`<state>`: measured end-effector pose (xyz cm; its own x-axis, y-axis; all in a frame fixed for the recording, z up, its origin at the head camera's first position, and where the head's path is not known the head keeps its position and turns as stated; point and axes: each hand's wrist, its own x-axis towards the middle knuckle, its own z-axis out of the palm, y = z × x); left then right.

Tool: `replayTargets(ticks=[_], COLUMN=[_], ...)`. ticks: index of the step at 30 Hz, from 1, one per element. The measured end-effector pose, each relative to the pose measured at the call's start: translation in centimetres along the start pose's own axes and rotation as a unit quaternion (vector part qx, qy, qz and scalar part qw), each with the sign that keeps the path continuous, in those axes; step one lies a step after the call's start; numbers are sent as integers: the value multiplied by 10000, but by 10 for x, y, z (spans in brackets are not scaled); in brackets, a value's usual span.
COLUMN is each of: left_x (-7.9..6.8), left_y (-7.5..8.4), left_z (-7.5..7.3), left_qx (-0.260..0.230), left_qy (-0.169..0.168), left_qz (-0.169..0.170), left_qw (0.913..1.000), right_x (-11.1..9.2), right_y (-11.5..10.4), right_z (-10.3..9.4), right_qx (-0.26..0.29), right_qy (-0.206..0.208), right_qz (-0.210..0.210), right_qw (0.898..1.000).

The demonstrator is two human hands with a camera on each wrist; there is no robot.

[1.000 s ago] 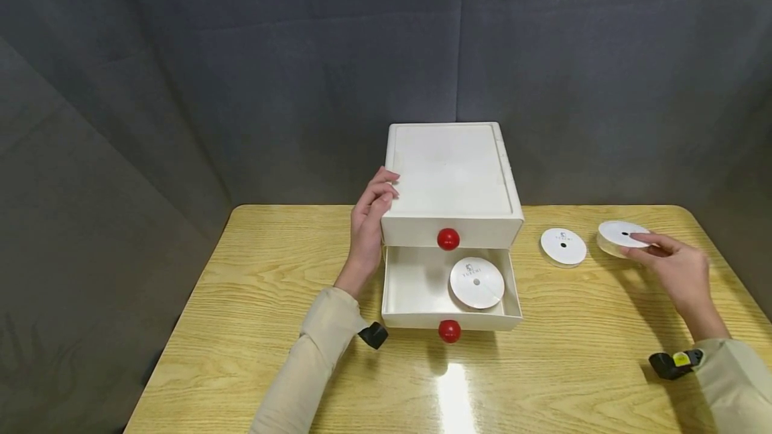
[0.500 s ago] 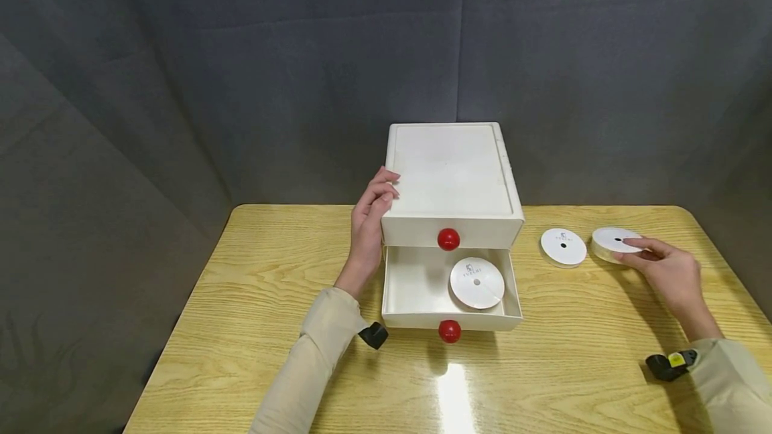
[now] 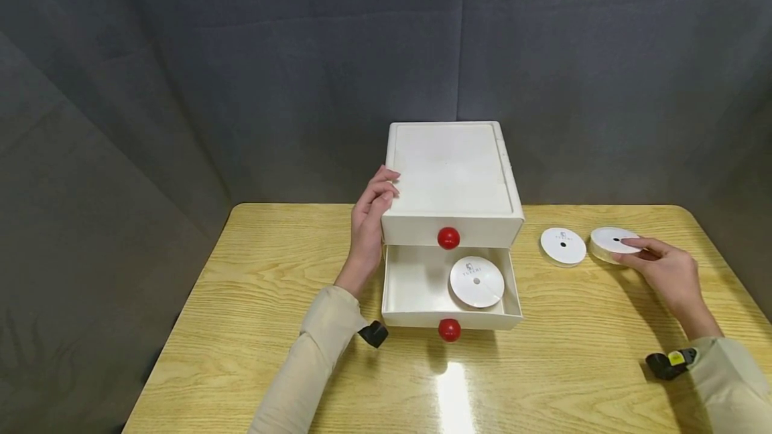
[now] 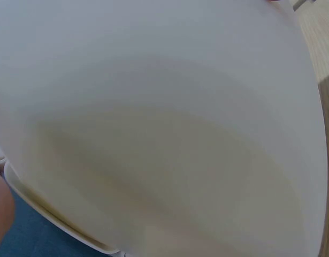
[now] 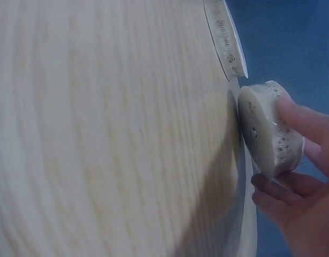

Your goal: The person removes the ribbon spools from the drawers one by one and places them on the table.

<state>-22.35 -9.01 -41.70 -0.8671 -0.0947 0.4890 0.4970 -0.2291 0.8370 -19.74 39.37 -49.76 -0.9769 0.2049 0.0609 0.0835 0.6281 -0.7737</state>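
Observation:
In the head view, my left hand (image 3: 368, 226) rests against the left side of a white two-drawer box (image 3: 449, 169), its fingertips over the top edge. The box's lower drawer (image 3: 416, 286) is pulled out, and a white ribbon spool (image 3: 476, 282) lies in its right part. At the right, my right hand (image 3: 669, 273) pinches another ribbon spool (image 3: 606, 246) between thumb and fingers, close over the tabletop. That spool's printed ribbon (image 5: 282, 142) shows in the right wrist view. Left of it, a third spool (image 3: 563, 247) lies flat on the table.
Red round knobs sit on the upper drawer (image 3: 448, 238) and lower drawer front. The wooden table (image 3: 271, 273) runs back to a dark grey curtain (image 3: 332, 86). Black wrist cameras (image 3: 374, 334) hang below both sleeves.
My right hand has moved slightly left and down with the spool, bringing it nearer to the spool on the table. The left hand and the box stay in place.

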Motion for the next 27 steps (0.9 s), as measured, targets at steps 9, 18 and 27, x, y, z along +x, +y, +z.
replayTargets(ticks=[9, 18, 27], left_x=[1, 1, -1], left_y=[-1, 0, -1], left_z=[-1, -3, -1], left_qx=[18, 67, 5], left_qy=[-14, -15, 9], left_qz=[32, 43, -31], left_qw=[10000, 10000, 10000], right_x=[1, 3, 0], right_y=[6, 13, 7], right_z=[2, 2, -3], right_qx=[-480, -489, -682], right_qy=[-206, -444, -569], right_qz=[-152, -148, -416], right_qw=[9985, 9977, 9952])
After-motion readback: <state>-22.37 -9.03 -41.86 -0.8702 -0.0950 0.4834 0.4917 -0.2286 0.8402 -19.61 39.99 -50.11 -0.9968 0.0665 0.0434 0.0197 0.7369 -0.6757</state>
